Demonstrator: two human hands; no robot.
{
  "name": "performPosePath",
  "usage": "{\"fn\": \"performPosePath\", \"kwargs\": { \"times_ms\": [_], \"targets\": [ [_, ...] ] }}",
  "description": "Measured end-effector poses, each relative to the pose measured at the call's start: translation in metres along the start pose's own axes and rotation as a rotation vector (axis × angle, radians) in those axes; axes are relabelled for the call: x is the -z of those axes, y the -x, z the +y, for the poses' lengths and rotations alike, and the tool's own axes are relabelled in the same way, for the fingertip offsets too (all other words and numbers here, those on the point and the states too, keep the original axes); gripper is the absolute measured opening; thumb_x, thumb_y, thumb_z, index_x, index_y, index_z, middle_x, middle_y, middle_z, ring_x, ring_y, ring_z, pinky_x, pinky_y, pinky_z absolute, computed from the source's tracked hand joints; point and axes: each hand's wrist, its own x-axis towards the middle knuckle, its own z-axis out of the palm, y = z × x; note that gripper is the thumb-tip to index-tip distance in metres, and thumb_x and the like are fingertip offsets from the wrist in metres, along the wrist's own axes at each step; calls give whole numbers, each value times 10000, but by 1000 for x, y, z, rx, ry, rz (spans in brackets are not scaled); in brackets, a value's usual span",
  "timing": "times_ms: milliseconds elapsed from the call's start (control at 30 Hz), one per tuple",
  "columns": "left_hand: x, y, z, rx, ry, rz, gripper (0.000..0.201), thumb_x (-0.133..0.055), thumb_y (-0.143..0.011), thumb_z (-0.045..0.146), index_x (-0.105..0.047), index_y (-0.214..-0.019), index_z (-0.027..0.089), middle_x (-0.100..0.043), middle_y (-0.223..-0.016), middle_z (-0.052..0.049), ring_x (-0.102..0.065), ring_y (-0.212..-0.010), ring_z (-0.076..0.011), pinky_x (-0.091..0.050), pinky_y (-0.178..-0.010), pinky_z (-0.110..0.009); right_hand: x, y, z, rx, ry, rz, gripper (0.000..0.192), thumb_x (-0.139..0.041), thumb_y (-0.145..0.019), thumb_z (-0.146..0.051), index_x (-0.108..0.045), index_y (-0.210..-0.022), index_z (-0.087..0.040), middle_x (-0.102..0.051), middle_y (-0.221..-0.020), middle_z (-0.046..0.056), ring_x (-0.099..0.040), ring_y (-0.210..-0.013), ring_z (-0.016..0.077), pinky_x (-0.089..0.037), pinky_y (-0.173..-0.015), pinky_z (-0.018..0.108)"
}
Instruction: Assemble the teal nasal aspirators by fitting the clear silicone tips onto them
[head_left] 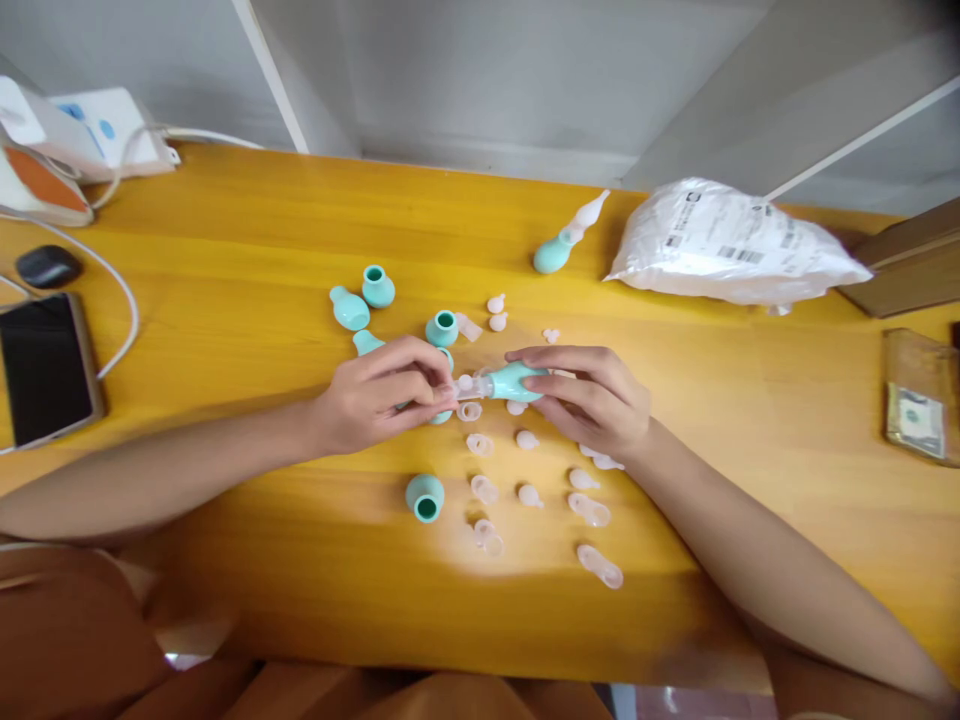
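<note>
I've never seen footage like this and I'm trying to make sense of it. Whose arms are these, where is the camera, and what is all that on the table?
The single picture comes from a camera worn on a person's head, looking down, so both arms are that person's own. The right hand grips a teal rubber bulb. The left hand pinches a small clear tip at the bulb's neck. On the yellow wooden table lie more teal bulbs, scattered clear tips, one assembled bulb with its tip, a white plastic bag, a phone and a banknote.
</note>
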Motion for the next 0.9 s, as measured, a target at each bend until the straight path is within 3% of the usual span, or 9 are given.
{"fn": "performPosePath", "kwargs": {
  "times_ms": [200,400,900],
  "targets": [
    [0,2,0,-3,7,4,219,-868,-1013,82,-690,-923,171,-781,-1109,-79,-793,-907,-133,-693,-820,-223,2,2,-3,-7,50,-35,650,-766,-1088,-114,-608,-1714,-186,-787,-1432,211,-850,-1276,307,-769,-1016,420],
    [-1,1,1,1,17,9,217,-864,-1015,75,-694,-923,174,-790,-1108,-86,-793,-906,-135,-694,-827,-225,1,2,-3,-6,108,-31,683,-798,-1088,-181,-587,-1737,-170,-814,-1383,197,-861,-1199,276,-752,-1013,365],
    [-2,2,1,20,37,7,198,-868,-1026,116,-709,-926,182,-814,-1125,-81,-803,-922,-143,-704,-837,-255,-1,1,-3,-29,100,-73,651,-646,-1184,-373,-518,-1785,-160,-820,-1265,194,-846,-1092,271,-747,-925,374]
  ]
}}
